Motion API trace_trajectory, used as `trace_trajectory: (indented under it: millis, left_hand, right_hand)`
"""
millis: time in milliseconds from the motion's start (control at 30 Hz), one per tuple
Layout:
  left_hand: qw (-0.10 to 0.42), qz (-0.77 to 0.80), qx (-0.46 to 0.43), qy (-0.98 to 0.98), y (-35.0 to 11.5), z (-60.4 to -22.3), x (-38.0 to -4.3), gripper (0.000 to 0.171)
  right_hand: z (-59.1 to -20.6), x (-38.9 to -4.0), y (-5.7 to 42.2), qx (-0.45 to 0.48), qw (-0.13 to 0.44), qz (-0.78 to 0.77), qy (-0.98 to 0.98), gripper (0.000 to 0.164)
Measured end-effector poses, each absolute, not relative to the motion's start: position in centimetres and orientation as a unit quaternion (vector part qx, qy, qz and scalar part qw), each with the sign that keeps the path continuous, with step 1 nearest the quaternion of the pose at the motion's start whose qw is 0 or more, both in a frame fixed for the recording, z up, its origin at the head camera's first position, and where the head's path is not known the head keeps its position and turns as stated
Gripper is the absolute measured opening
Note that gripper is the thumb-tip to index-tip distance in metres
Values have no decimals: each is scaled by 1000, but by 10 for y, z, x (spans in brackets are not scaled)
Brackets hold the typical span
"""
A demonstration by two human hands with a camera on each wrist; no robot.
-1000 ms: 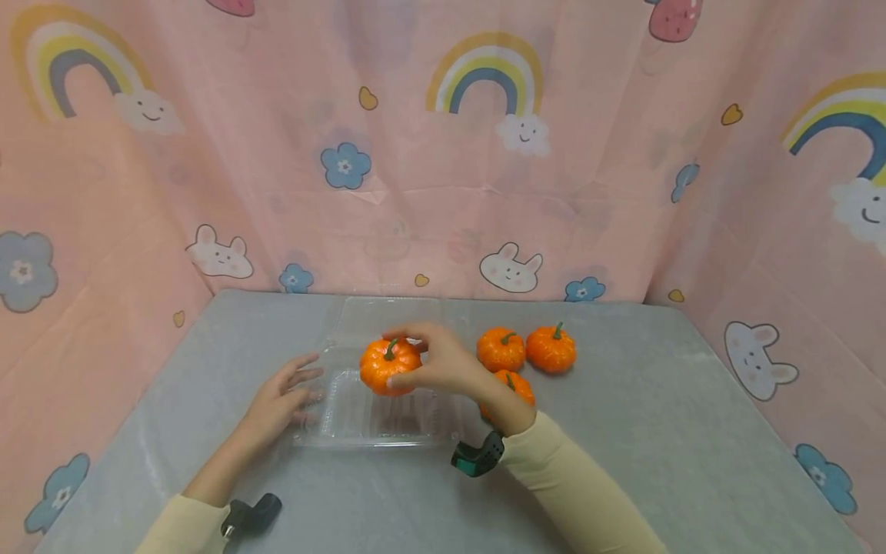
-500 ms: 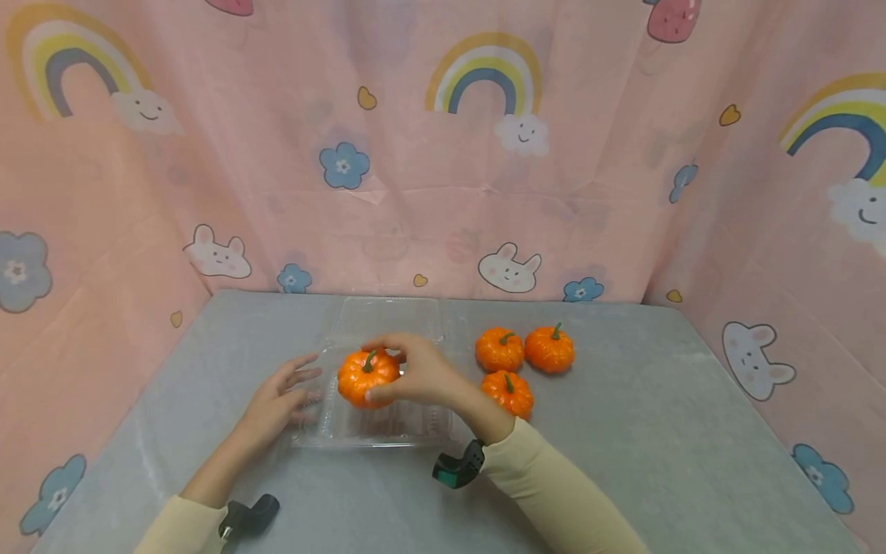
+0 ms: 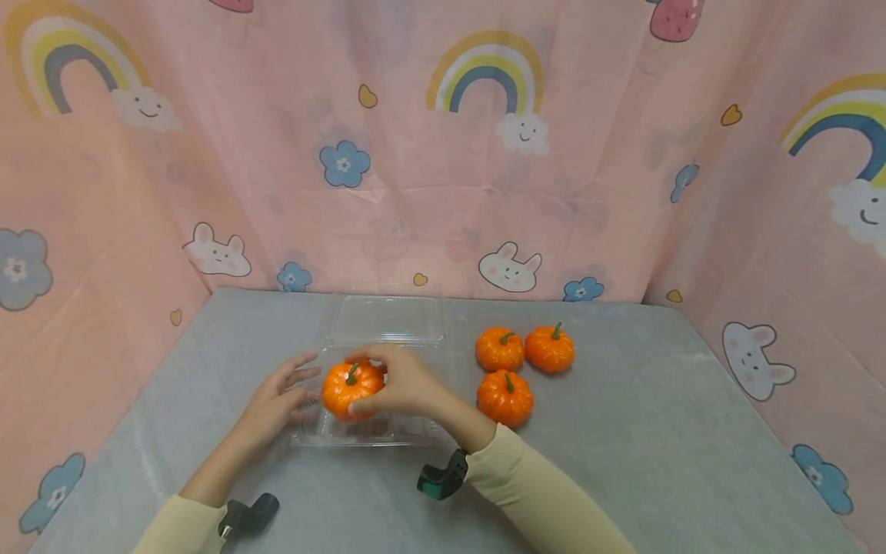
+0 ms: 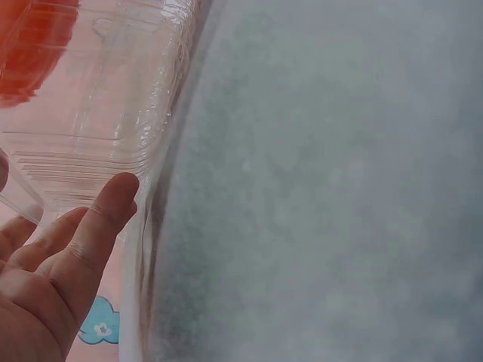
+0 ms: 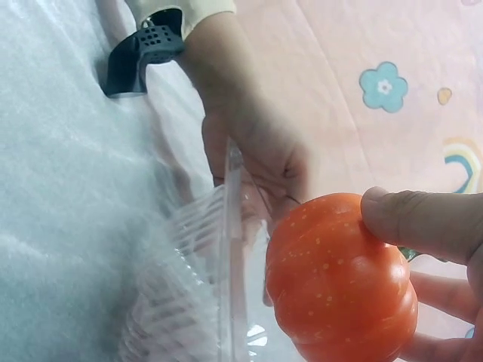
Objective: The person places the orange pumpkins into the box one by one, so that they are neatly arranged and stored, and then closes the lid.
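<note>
My right hand (image 3: 411, 385) grips a small orange pumpkin (image 3: 341, 394) with a green stem, thumb on the near side and fingers on the far side. The pumpkin is over the left part of a clear plastic clamshell box (image 3: 408, 432), whose lid (image 3: 388, 317) lies folded back behind it. At the box's left side is my left hand (image 3: 271, 400), fingers spread and relaxed. In the left wrist view its fingertips (image 4: 117, 192) are against the ribbed box wall (image 4: 83, 162). The right wrist view has the held pumpkin (image 5: 339, 283) beside the box rim (image 5: 232, 286), thumb (image 5: 423, 219) on top.
Right of the box, three more orange pumpkins sit close together: one at the back left (image 3: 500, 350), one at the back right (image 3: 550, 350), one in front (image 3: 505, 398). A grey cloth covers the table (image 3: 637, 431). Pink patterned curtains (image 3: 415, 215) enclose the back and sides.
My right hand has carried the pumpkin left and toward me over the box, uncovering the front pumpkin on the table. My left hand has stayed at the box's left side.
</note>
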State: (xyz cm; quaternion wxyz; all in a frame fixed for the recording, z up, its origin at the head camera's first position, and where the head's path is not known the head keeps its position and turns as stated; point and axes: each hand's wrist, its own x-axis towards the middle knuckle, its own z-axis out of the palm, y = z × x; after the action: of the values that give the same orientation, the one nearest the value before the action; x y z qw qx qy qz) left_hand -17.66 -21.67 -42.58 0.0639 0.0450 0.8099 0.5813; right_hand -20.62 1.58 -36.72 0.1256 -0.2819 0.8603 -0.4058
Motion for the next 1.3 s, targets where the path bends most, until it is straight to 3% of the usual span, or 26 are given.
trace_trajectory:
  millis: [1300]
  left_hand:
    - [57,575,57,814,-218,-427,-177,58]
  right_hand:
    - [-393,-204,-11,-285,140,-354,880,59]
